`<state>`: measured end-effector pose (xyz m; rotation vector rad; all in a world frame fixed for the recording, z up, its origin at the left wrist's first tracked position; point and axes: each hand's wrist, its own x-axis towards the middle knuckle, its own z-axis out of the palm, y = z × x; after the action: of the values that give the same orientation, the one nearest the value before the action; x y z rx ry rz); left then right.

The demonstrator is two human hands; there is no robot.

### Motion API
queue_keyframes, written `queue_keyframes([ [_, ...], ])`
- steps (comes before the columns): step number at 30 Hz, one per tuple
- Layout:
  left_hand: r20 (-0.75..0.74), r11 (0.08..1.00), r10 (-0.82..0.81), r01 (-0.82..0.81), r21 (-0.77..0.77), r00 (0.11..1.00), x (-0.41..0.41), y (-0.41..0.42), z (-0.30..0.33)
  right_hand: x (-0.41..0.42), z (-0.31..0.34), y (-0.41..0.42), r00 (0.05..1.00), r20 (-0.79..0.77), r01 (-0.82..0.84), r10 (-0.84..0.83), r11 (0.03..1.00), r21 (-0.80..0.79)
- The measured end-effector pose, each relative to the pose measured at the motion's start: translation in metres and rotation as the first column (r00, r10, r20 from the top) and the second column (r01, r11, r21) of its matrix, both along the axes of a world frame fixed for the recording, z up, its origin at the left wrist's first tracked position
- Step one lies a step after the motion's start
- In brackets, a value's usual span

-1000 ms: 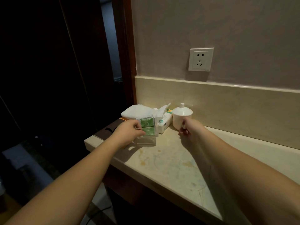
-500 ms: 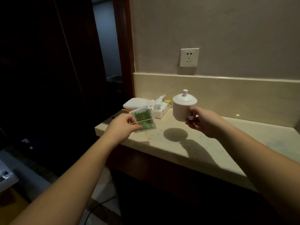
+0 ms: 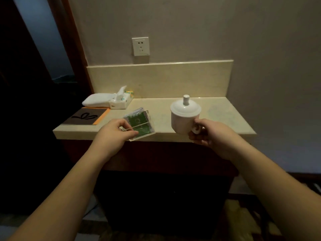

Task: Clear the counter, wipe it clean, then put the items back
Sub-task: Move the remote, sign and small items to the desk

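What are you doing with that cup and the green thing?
A person is clearing a counter so it can be wiped. The right hand holds a white lidded cup by its handle, lifted off the counter. The left hand holds a clear holder of green packets near the front edge. A folded white towel, a tissue pack and a dark folder still sit at the counter's left end, so it is not cleared yet.
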<state>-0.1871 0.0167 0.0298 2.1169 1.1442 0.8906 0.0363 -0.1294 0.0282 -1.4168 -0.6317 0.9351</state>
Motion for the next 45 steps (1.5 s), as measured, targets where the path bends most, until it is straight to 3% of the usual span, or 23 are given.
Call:
queue_keyframes([
  [9,-0.006,0.954,-0.3,0.3,-0.009,0.954,0.087,-0.067,-0.033,0.028,-0.045,-0.129,0.965,0.008,0.262,-0.263,0.959,-0.104],
  [16,-0.096,0.853,-0.523,0.52,-0.048,0.847,0.172,-0.139,-0.067,0.059,-0.077,-0.235,0.883,0.107,0.469,-0.457,0.852,-0.232],
  [21,-0.124,0.769,-0.639,0.635,-0.077,0.759,0.238,-0.209,-0.086,0.089,-0.1,-0.32,0.837,0.16,0.547,-0.524,0.802,-0.238],
  [36,-0.296,0.556,-0.817,0.811,-0.183,0.494,0.425,-0.463,-0.131,0.188,-0.181,-0.579,0.662,0.072,0.724,-0.746,0.612,-0.318],
  [45,-0.384,0.437,-0.86,0.874,-0.213,0.336,0.489,-0.569,-0.16,0.203,-0.212,-0.676,0.503,0.051,0.81,-0.863,0.45,-0.376],
])
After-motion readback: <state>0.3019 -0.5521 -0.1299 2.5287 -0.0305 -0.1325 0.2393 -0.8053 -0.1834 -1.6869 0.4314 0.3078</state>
